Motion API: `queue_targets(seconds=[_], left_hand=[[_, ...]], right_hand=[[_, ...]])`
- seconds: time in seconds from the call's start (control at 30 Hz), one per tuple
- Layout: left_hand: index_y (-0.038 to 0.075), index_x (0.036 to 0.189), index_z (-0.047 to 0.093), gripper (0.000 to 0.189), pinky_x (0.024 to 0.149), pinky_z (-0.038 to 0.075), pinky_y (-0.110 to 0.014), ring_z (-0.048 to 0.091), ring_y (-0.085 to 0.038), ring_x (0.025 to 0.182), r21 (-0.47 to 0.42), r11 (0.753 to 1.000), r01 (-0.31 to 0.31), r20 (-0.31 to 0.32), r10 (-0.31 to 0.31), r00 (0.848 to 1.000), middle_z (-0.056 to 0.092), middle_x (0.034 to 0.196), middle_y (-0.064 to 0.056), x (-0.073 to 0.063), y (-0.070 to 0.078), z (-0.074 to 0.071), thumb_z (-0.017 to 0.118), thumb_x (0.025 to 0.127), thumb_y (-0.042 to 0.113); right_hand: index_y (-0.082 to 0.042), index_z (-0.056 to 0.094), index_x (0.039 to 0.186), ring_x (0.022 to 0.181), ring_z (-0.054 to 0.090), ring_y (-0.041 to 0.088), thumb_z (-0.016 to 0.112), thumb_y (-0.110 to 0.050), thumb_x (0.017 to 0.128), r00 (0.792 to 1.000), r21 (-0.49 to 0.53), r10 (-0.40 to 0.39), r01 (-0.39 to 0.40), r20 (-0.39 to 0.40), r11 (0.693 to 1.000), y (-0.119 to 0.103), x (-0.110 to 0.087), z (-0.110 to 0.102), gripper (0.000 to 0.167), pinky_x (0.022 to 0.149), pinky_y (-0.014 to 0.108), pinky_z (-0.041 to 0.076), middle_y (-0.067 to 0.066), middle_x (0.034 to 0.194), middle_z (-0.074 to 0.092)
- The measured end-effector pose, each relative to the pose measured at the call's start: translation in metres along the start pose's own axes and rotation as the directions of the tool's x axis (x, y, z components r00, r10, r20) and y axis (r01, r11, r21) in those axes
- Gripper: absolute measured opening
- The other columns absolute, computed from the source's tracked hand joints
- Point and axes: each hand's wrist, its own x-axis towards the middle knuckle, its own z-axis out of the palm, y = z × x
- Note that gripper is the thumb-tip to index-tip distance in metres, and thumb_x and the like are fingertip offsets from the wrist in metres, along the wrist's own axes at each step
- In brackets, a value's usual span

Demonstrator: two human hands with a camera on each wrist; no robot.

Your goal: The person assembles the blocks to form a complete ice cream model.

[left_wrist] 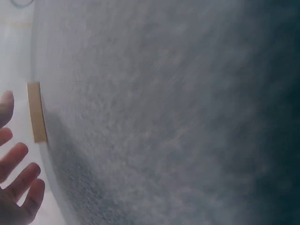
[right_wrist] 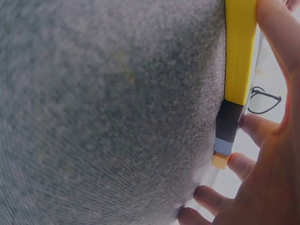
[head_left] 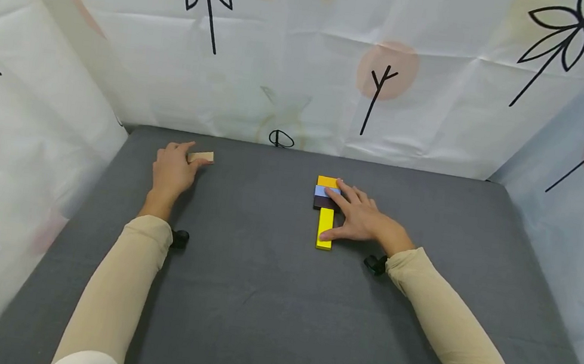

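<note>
At the far left of the table, my left hand (head_left: 172, 169) is beside a plain wooden block (head_left: 201, 156), thumb and fingers spread. The left wrist view has those fingers apart from the block (left_wrist: 37, 112), with no visible grip. My right hand (head_left: 362, 220) rests along a row of coloured blocks, fingers extended. Its thumb touches an upright-lying yellow block (head_left: 325, 229). Above that block lie a black block (head_left: 324, 203), a light blue block (head_left: 320, 190) and an orange-yellow block (head_left: 326, 181), stacked edge to edge, with fingertips on or beside them.
A grey cloth-covered table (head_left: 257, 298) spreads beneath both arms. White patterned curtains (head_left: 306, 57) hang behind its back edge and along both sides. Dark wrist cameras (head_left: 180, 239) are strapped at the cuffs.
</note>
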Motion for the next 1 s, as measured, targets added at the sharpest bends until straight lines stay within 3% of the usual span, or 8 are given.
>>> queue_targets(seconds=[0.37,0.53,0.77,1.0], left_hand=[[0.011,0.151,0.051,0.054,0.121,0.025,-0.062,0.033,-0.048,0.146,-0.185,0.967,0.173,0.021,-0.172,0.985,0.057,0.146,-0.020,0.010,-0.016,-0.002,0.060,0.104,0.036],[0.012,0.149,0.054,0.052,0.121,0.025,-0.060,0.032,-0.046,0.147,-0.198,0.960,0.198,0.046,-0.192,0.980,0.059,0.147,-0.018,0.013,-0.014,-0.002,0.059,0.104,0.038],[0.010,0.140,0.064,0.046,0.116,0.033,-0.059,0.042,-0.044,0.139,-0.179,0.965,0.194,0.040,-0.190,0.981,0.063,0.140,-0.019,0.018,-0.009,-0.001,0.061,0.103,0.039],[0.011,0.136,0.067,0.044,0.113,0.038,-0.056,0.047,-0.042,0.135,-0.186,0.955,0.232,0.056,-0.225,0.973,0.065,0.138,-0.018,0.021,-0.004,0.003,0.063,0.102,0.039]], right_hand=[[-0.029,0.010,0.166,0.159,0.004,0.044,0.070,-0.072,0.083,1.000,0.021,0.003,-0.003,0.006,1.000,-0.001,0.002,0.000,0.111,0.122,0.072,0.015,0.005,0.174,-0.011],[-0.029,0.008,0.166,0.159,0.003,0.043,0.070,-0.070,0.083,1.000,0.028,0.010,-0.010,0.014,1.000,-0.001,0.000,-0.001,0.112,0.123,0.071,0.013,0.004,0.174,-0.012],[-0.029,0.006,0.166,0.160,0.000,0.043,0.069,-0.071,0.084,0.999,0.024,0.015,-0.016,0.032,1.000,-0.002,0.001,-0.003,0.112,0.123,0.071,0.011,0.003,0.174,-0.015],[-0.030,0.004,0.166,0.160,-0.001,0.042,0.068,-0.072,0.085,0.999,0.020,0.022,-0.022,0.047,1.000,0.000,0.002,-0.002,0.112,0.123,0.071,0.012,0.001,0.174,-0.016]])
